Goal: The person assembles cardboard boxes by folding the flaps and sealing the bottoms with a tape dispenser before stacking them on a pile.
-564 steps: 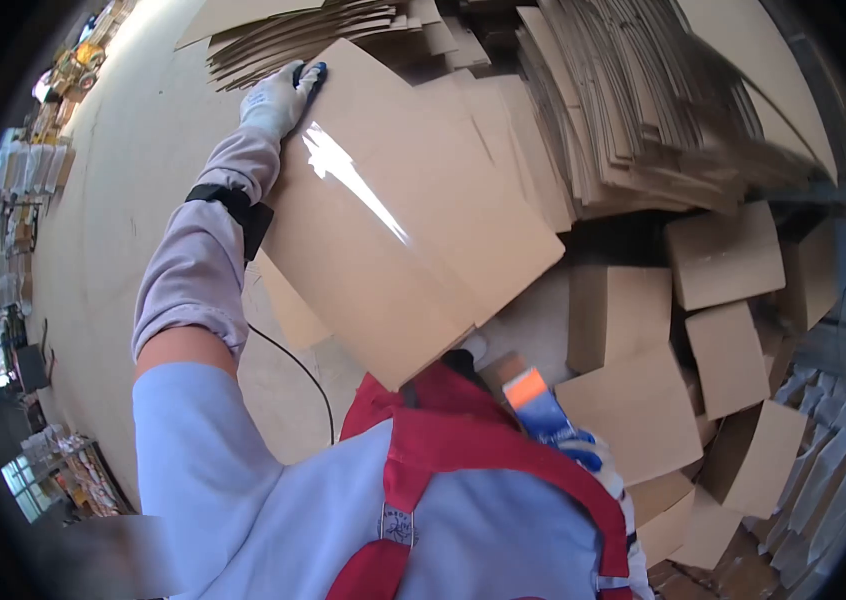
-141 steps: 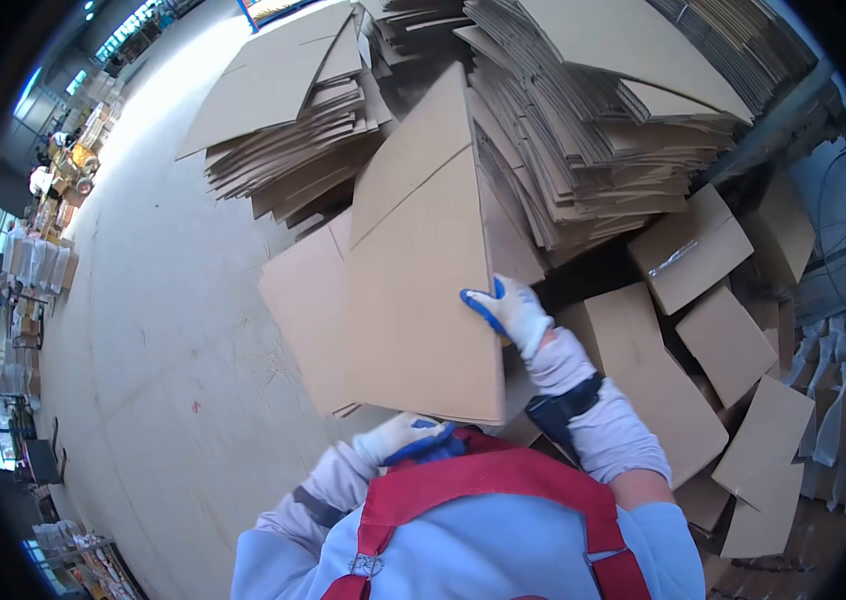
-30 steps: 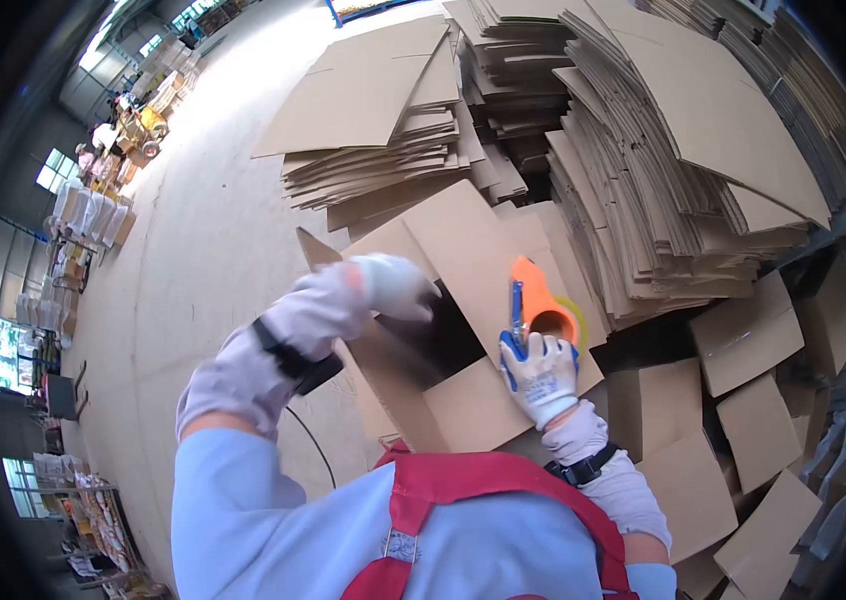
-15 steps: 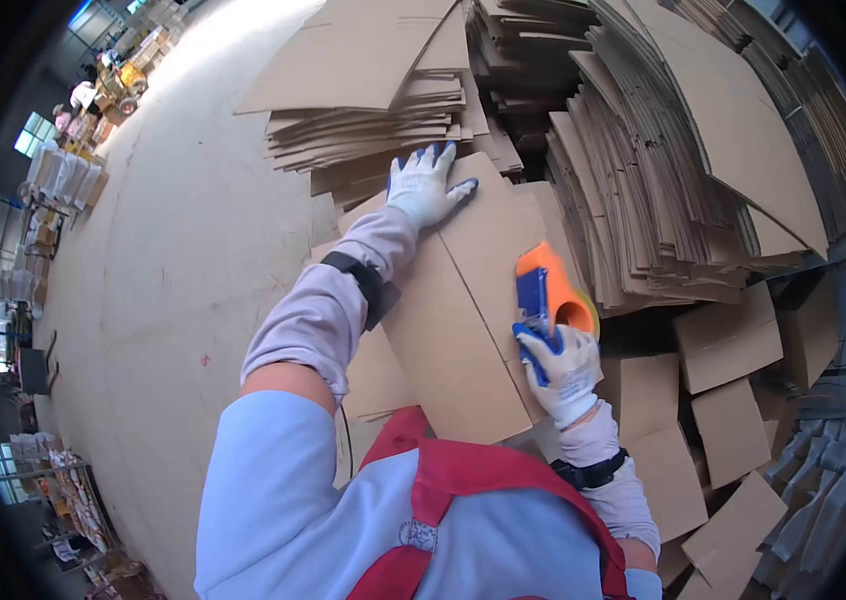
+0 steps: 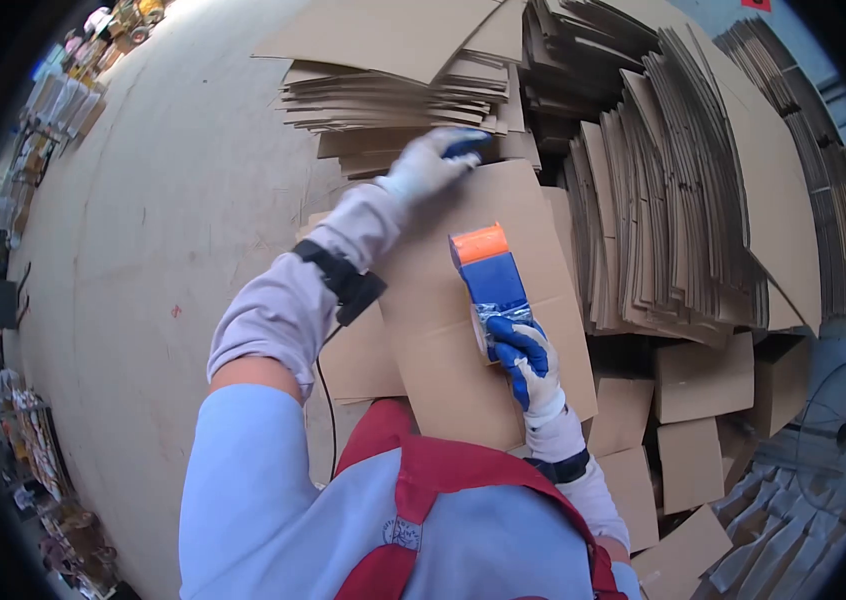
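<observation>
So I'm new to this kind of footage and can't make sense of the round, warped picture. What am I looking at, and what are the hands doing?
The camera sits on the person's head and looks down through a wide lens, which bends the edges. Both hands wear gloves. The left hand presses on the far end of a closed cardboard box. The right hand has a firm grip on an orange and blue tape dispenser laid on top of the box. Stacks of flattened cardboard stand behind on the floor, and made-up boxes lie at the right.

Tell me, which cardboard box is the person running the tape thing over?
The big box right in front of their chest: the left hand presses its far edge and the right hand holds the orange-and-blue tape dispenser on top. The small boxes lie untouched at right.
</observation>
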A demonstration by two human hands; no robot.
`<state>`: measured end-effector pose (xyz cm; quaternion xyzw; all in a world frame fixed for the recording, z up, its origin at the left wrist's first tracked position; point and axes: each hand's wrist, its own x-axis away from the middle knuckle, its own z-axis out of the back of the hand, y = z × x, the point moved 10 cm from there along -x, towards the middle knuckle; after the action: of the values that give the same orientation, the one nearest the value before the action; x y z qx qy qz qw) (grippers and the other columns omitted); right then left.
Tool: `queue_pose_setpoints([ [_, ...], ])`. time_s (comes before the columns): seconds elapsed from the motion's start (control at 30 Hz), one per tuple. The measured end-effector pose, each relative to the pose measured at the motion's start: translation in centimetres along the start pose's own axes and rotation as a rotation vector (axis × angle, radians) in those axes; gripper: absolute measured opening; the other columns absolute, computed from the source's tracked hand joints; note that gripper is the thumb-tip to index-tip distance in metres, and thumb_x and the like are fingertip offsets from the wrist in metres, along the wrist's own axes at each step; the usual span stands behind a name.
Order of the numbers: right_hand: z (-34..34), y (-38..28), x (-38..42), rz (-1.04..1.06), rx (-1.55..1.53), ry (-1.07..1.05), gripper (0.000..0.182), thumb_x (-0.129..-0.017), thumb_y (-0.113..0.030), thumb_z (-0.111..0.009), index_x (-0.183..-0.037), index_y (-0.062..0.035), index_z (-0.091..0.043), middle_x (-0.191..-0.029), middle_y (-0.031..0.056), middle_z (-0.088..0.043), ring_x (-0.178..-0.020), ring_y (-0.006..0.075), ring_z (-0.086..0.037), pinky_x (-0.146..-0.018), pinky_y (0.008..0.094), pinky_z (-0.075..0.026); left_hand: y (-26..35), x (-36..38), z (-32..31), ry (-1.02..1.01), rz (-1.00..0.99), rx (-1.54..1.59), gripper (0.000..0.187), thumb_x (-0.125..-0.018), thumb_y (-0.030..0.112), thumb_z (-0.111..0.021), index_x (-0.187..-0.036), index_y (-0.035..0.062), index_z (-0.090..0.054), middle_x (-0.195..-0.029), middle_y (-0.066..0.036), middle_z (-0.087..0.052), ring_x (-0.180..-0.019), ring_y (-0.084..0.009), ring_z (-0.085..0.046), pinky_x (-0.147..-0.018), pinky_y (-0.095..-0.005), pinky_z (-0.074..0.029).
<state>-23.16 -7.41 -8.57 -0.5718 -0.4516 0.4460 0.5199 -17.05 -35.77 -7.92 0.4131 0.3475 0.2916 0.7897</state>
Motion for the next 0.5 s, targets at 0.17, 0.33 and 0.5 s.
queue_pose_setpoints([
  [0.17,0.1,-0.4,0.2,0.041,0.063,-0.038,0.026,-0.089,-0.008,-0.060,-0.113,0.0012,-0.064,-0.106,0.0110,-0.062,-0.090,0.0192,-0.061,-0.080,0.0296,-0.049,1.1,7.2,-2.5,-0.637,0.770,0.389,0.054,-0.090,0.057,-0.057,-0.095,0.0044,-0.070,-0.073,-0.004,-0.061,-0.054,-0.0119,-0.056,-0.051,-0.0269,-0.048],
  [0.33,0.2,0.1,0.5,0.000,0.092,-0.058,0.027,-0.088,-0.011,-0.061,-0.112,0.0003,-0.066,-0.102,0.0130,-0.064,-0.092,0.0237,-0.064,-0.082,0.0331,-0.050,5.0,8.6,-4.0,-0.911,0.498,0.077,0.051,-0.088,0.052,-0.063,-0.074,0.0027,-0.066,-0.061,-0.005,-0.060,-0.049,-0.0122,-0.057,-0.047,-0.0256,-0.046],
  [0.5,0.0,-0.9,0.6,0.057,0.038,-0.066,0.025,-0.086,-0.013,-0.061,-0.107,0.0002,-0.067,-0.100,0.0132,-0.064,-0.088,0.0218,-0.065,-0.078,0.0329,-0.051,2.1,10.9,-5.7,-0.780,0.623,0.770,0.045,-0.098,0.043,-0.050,-0.085,0.0038,-0.069,-0.064,-0.002,-0.059,-0.055,-0.0095,-0.055,-0.049,-0.0258,-0.044],
])
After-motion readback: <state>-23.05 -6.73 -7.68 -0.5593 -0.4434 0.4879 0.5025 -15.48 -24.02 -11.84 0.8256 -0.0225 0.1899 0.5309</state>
